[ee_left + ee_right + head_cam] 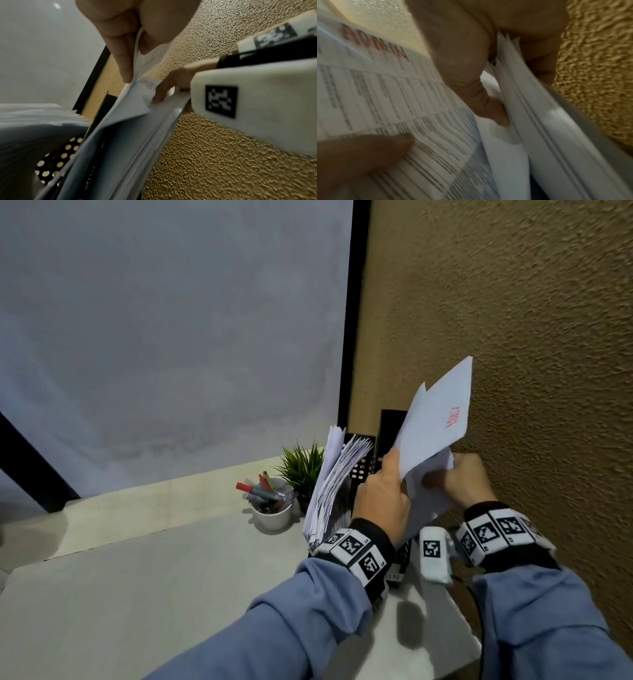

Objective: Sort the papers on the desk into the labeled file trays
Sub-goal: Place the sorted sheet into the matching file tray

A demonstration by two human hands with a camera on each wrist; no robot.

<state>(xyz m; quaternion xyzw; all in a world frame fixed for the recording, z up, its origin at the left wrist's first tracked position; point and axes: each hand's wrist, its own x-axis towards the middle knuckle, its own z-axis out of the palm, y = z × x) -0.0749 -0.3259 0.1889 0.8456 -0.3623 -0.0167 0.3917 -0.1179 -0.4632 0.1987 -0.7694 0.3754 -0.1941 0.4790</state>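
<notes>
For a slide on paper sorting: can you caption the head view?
Both hands, left hand and right hand, lift red-stamped papers beside a black perforated file tray already holding sheets.

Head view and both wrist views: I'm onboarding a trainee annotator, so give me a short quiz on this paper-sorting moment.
1. True or false: the left hand is empty.
2. What colour is the stamped word on the white printed sheet?
3. Beside the white cup of pens stands: A) a stapler, B) a small green potted plant, C) a lamp.

Key: 1 false, it pinches the sheet while the right hand grips the thick white paper stack. 2 red. 3 B.
</notes>
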